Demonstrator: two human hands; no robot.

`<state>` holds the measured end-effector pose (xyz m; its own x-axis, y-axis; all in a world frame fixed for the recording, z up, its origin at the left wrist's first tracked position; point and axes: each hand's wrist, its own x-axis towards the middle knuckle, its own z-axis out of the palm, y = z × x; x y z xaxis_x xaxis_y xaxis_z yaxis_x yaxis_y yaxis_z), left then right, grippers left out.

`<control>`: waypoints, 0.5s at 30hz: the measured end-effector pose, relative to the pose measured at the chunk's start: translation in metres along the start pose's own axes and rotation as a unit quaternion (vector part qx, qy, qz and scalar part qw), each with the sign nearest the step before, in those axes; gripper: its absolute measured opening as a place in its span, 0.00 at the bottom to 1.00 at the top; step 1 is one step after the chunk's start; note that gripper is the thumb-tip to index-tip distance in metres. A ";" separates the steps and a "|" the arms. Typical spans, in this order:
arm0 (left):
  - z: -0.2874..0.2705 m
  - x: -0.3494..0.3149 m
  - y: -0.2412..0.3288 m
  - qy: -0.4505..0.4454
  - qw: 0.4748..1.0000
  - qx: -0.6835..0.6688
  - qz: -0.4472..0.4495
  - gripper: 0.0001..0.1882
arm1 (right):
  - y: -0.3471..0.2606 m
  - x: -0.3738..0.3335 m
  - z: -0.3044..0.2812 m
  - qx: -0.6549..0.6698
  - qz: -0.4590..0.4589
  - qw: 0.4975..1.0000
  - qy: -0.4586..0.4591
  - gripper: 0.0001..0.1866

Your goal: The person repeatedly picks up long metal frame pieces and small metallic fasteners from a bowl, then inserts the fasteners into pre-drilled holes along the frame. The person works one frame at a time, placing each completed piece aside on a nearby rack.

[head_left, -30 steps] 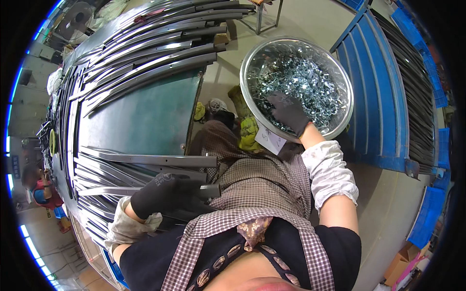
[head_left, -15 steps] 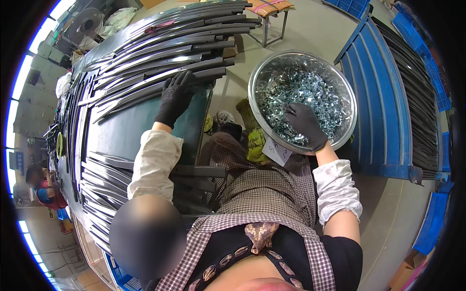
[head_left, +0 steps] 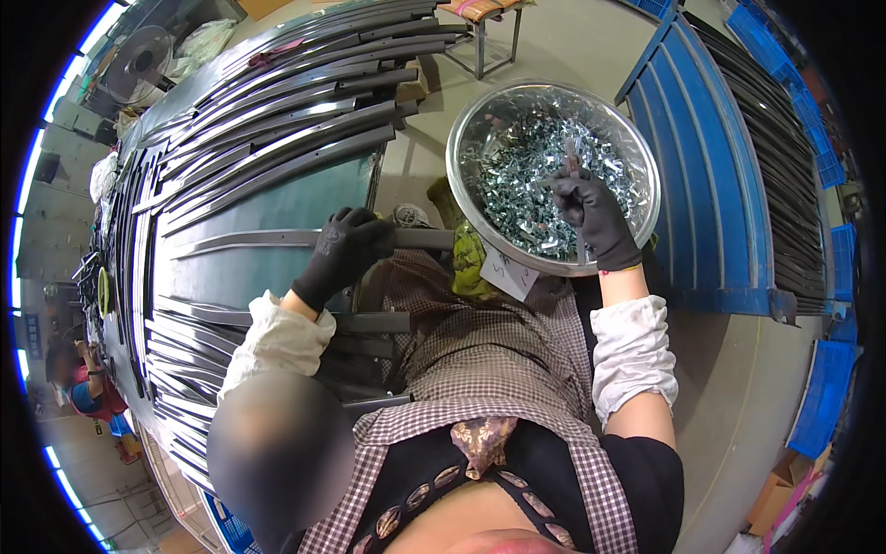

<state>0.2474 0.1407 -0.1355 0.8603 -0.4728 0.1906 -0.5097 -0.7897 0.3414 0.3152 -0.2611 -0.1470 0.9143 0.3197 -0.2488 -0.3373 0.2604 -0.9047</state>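
Note:
My left hand (head_left: 349,246), in a black glove, is closed around a long dark metal rail (head_left: 249,238). This rail lies across the green tabletop (head_left: 268,194), and its near end (head_left: 425,239) sticks out past the table edge above my lap. Over a big shiny metal bowl (head_left: 464,198) is my right hand (head_left: 595,214), also black-gloved, its fingers curled in. A thin flat strip (head_left: 573,155) rises from that fist; its kind is unclear. Small silvery metal clips (head_left: 526,198) fill the bowl.
More dark rails (head_left: 314,115) lie in rows on the table's far half, others (head_left: 198,369) on its near half. Right of the bowl stands a blue metal rack (head_left: 706,185) of rails. A stool (head_left: 480,14) is beyond. At far left a person (head_left: 88,379) works.
My left hand has come nearer, drawing one rail away from the far row. My right hand has risen slightly from the clips, with a thin strip now showing in it.

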 end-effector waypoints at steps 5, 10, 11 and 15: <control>-0.023 -0.015 0.041 -0.006 1.000 0.006 -0.009 0.15 | -0.019 -0.033 0.039 -0.132 -0.035 0.990 -0.018 0.08; -0.018 -0.023 0.100 -0.114 0.954 -0.261 -0.098 0.14 | 0.016 -0.073 0.097 -0.103 -0.098 0.974 -0.174 0.02; -0.022 -0.016 0.107 -0.145 0.933 -0.326 -0.053 0.13 | 0.029 -0.079 0.103 -0.105 -0.079 0.970 -0.204 0.03; -0.010 -0.026 0.113 -0.125 0.879 -0.430 -0.164 0.12 | 0.049 -0.094 0.118 -0.156 -0.092 0.958 -0.221 0.07</control>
<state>0.1672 0.0681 -0.0926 0.8757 -0.4304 -0.2189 0.0545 -0.3622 0.9305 0.1864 -0.1712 -0.1273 0.7441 0.6673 0.0323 -0.0332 0.0852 -0.9958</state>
